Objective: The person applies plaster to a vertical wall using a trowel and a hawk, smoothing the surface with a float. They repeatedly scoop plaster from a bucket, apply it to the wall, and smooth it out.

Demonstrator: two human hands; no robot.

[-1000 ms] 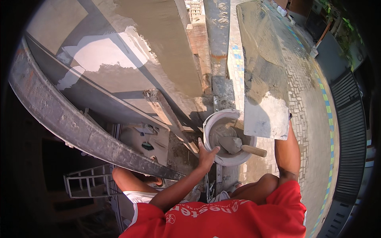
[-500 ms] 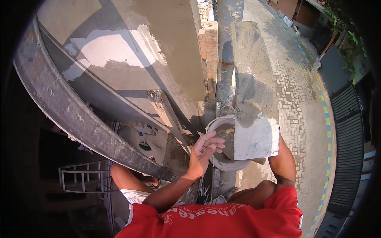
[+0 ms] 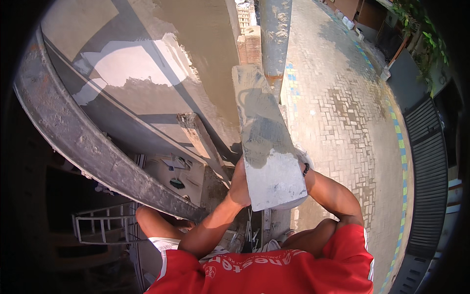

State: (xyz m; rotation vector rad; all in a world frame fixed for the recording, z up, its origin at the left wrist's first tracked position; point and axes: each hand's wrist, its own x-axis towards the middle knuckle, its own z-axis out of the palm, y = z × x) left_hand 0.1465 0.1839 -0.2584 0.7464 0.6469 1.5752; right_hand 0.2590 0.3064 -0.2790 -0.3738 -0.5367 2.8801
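Note:
A long, light-coloured concrete block [image 3: 275, 183] is in front of me, its upper part coated in wet grey mortar [image 3: 262, 122] and its near end bare and whitish. My left hand [image 3: 239, 186] grips its left side, with the fingers hidden behind it. On the right side, my right hand [image 3: 306, 174] holds it too, mostly out of sight, a dark bracelet at the wrist. Behind the block, only a small bit of a mortar bucket's rim [image 3: 304, 153] shows.
A partly plastered wall [image 3: 210, 54] stands at the left, with a wooden plank [image 3: 203, 139] leaning by it. A metal post [image 3: 275, 39] rises ahead. A curved metal beam [image 3: 83, 127] crosses the left side. Paving [image 3: 342, 122] stretches to the right; a ladder [image 3: 105, 223] lies lower left.
The block has moved left and nearer, now covering most of the bucket. My left hand, open beside it before, has taken hold of its left side.

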